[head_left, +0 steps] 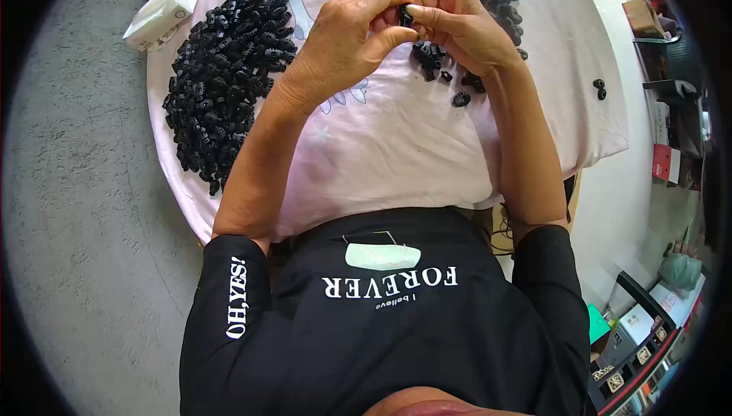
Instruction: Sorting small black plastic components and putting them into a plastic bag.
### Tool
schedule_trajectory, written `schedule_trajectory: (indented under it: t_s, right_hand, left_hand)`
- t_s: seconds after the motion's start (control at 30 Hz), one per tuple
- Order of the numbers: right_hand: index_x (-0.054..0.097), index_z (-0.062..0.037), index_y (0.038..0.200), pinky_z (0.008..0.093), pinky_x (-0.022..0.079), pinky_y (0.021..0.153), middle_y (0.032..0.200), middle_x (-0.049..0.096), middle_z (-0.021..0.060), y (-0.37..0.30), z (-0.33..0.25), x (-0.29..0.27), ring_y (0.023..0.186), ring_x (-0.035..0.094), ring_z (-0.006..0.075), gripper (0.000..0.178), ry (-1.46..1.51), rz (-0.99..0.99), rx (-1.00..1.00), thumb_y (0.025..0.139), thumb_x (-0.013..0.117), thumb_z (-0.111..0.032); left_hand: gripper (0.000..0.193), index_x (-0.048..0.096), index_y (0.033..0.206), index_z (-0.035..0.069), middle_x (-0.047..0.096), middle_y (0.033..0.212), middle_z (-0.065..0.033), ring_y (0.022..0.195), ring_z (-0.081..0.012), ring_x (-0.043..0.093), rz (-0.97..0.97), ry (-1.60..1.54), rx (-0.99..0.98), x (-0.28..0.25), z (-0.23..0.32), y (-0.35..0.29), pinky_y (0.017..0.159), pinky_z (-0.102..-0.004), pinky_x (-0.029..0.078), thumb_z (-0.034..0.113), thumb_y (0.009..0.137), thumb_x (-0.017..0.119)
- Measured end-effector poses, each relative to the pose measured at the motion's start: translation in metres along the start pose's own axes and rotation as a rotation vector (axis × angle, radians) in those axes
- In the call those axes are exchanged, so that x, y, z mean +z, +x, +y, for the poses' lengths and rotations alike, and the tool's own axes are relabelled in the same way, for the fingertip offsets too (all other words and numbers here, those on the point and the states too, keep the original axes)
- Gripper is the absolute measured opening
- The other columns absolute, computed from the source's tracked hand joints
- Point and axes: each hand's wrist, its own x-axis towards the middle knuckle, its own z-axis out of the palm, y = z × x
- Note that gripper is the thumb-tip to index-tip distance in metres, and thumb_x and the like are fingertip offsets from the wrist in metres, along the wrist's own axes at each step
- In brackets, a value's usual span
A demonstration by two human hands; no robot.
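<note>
Pinched one small black plastic clip between left hand and right hand fingertips, raised for close alignment, loose clips just below, big clip pile left.

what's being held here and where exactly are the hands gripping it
A small black plastic part, pinched between the fingertips of the left hand and right hand. The fingers cover most of it, so the exact spot of the grip cannot be told.

I see bright, even daylight with soft shadows under both forearms, sharp focus at centre, and heavy fisheye bending with a black vignette from twelve through six o'clock.
</note>
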Motion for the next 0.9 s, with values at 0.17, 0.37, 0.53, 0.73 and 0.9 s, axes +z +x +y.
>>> schedule_trajectory:
  t_s: [0.17,0.37,0.53,0.73,0.9]
  right_hand:
    - [0.058,-0.0019,0.128,0.0208,0.055,0.078,0.108,0.066,0.0044,0.000,0.000,0.001,0.088,0.063,0.0078,0.032,0.004,-0.011,0.022,0.098,0.065,-0.012]
    - [0.059,-0.0021,0.128,0.0194,0.052,0.073,0.098,0.067,0.0016,-0.001,0.002,-0.002,0.081,0.061,0.0061,0.032,0.000,0.022,0.024,0.098,0.065,-0.012]
    - [0.066,-0.0033,0.118,0.0199,0.051,0.072,0.092,0.066,0.0006,-0.001,-0.006,-0.003,0.078,0.059,0.0062,0.022,-0.402,0.284,-0.053,0.098,0.064,-0.012]
    - [0.071,0.0000,0.099,0.0273,0.053,0.076,0.086,0.072,0.0053,-0.006,-0.014,-0.010,0.081,0.067,0.0104,0.013,-1.099,0.351,-0.069,0.089,0.070,-0.009]
    - [0.072,-0.0032,0.097,0.0311,0.054,0.077,0.088,0.073,0.0108,-0.008,-0.019,0.002,0.082,0.070,0.0178,0.013,-1.190,0.237,-0.014,0.085,0.070,-0.008]
  left_hand:
    - [0.026,0.070,0.102,0.000,0.068,0.086,-0.0130,0.075,-0.0262,0.067,0.108,0.035,0.060,0.002,0.004,0.002,0.070,-0.0345,0.054,0.016,0.083,0.078]
    - [0.023,0.070,0.101,0.000,0.070,0.088,-0.0143,0.073,-0.0245,0.069,0.161,0.052,0.024,-0.002,-0.001,0.004,0.067,-0.0323,0.055,0.013,0.083,0.077]
    - [0.027,0.071,0.106,0.001,0.070,0.083,-0.0103,0.072,-0.0198,0.068,0.339,0.376,-0.252,-0.046,-0.049,-0.006,0.068,-0.0300,0.054,0.020,0.087,0.076]
    - [0.030,0.073,0.110,0.007,0.072,0.093,-0.0115,0.091,-0.0295,0.070,0.123,0.644,-0.619,-0.094,-0.081,-0.026,0.085,-0.0382,0.053,0.021,0.085,0.070]
    - [0.033,0.071,0.114,0.006,0.071,0.101,-0.0132,0.096,-0.0294,0.068,0.168,0.637,-0.407,-0.094,-0.080,-0.028,0.089,-0.0380,0.053,0.019,0.084,0.070]
